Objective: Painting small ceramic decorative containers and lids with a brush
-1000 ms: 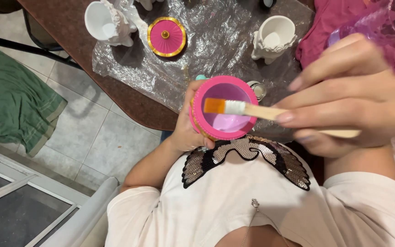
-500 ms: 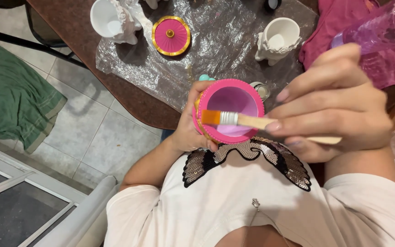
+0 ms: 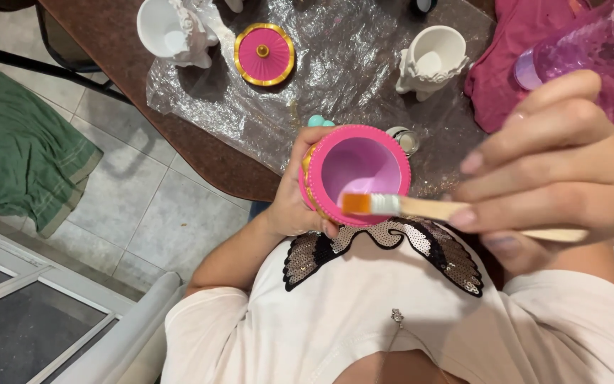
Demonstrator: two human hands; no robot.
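My left hand [image 3: 294,195] grips a round pink pot [image 3: 359,169] from the side, its open mouth turned up toward me and its inside a paler pink. My right hand [image 3: 559,174] pinches the wooden handle of a flat paintbrush [image 3: 421,208]. The brush's orange bristles rest on the pot's near rim. Both hands are held close to my chest, above a white shirt with a sequinned wing patch.
A brown table [image 3: 200,153] carries crinkled clear plastic sheet [image 3: 335,71]. On it stand a pink lid with gold rim [image 3: 264,53], two white unpainted pots [image 3: 431,60] [image 3: 172,32] and a small jar [image 3: 405,140]. Pink cloth [image 3: 513,78] lies right; a green cloth [image 3: 19,153] on the tiled floor.
The brush has slid from the middle of the pot's opening down to its near rim. The left hand keeps its hold on the pot.
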